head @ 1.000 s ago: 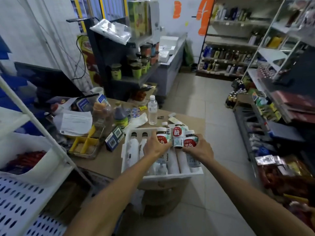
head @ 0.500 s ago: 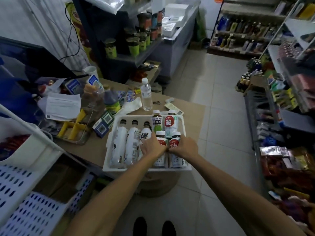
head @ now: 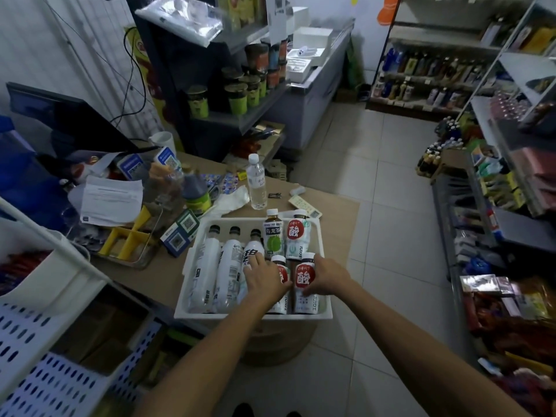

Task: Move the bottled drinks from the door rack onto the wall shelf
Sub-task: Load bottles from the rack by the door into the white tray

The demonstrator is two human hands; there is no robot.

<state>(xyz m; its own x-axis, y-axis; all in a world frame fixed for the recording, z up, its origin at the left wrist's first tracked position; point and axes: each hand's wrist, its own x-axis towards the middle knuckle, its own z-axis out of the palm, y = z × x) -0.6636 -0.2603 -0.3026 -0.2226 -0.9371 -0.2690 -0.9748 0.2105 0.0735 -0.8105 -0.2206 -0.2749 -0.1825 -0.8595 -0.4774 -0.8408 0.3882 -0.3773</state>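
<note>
A white perforated shelf (head: pixel 45 371) is seen at far left, beside the counter (head: pixel 331 212). On the counter's left part a printed sheet (head: pixel 111 200) and a yellow divider tray (head: pixel 126 245) are noted. A QR-code stand (head: pixel 180 233) is just beside the white rack (head: pixel 204 316). The rack is set at the counter's near edge, with the bottled drinks inside it. Its left part is filled by three white bottles (head: pixel 230 266) with dark caps, laid leaning side by side. A clear water bottle (head: pixel 257 182) is stood on the counter behind the rack. The left hand (head: pixel 264 281) is laid over the third white bottle and the near-left juice bottle (head: pixel 279 261), fingers reaching forward. Whether anything is gripped cannot be told. Behind it a green-label tea bottle (head: pixel 273 236) and a far juice bottle (head: pixel 297 239) are stood upright, touching. The near-right juice bottle (head: pixel 305 278), red-labelled, is gripped from its right side by the right hand (head: pixel 326 279), fingers curled round it, bottle inside the rack. Stocked store shelves (head: pixel 511 176) are seen at far right.
</note>
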